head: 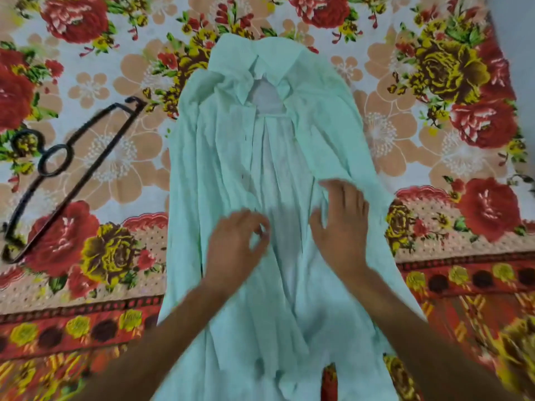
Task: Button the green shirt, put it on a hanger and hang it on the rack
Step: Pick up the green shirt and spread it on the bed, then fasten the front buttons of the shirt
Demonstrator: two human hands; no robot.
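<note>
the green shirt (228, 146) is spread collar-away on the floral bedsheet (434, 117), front unbuttoned, its left placket pinched by the left hand (236, 250) while the right hand (343, 224) lies flat and empty, likely for buttoning; the dark hanger (72, 166) is left alongside.

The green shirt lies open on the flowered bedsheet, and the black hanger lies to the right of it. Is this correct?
Not quite. The head view shows the black hanger to the left of the green shirt, not the right. The shirt does lie open on the flowered bedsheet.

Shirt (231, 146) hem cut off; hands (341, 224) motion-blurred.
</note>
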